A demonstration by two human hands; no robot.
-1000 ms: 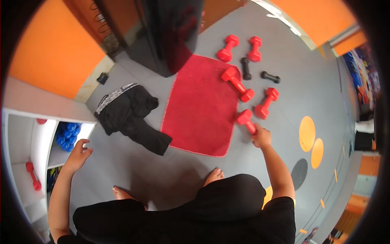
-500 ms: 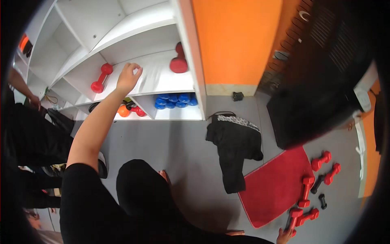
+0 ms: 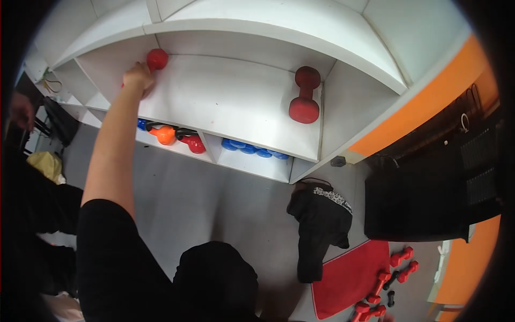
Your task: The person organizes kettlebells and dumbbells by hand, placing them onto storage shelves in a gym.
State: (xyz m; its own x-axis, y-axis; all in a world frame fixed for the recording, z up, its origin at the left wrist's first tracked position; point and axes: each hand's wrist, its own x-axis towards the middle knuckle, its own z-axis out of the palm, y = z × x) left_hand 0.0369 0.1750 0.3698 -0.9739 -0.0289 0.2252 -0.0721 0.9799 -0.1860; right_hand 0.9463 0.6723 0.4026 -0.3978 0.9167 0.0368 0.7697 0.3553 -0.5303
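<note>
The head camera faces forward-down over nearby white shelving [image 3: 230, 99].

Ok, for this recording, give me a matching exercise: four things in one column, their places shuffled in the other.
1. Left hand
2. Orange weight
3. Black garment
4. Red mat

A. Crumpled on the floor, below the shelving in view
B. Flat, with dumbbells along its right side
C. At a red dumbbell on the shelving's left
D. In a low compartment, left of the blue weights

Pairs: 1-C, 2-D, 3-A, 4-B
</note>
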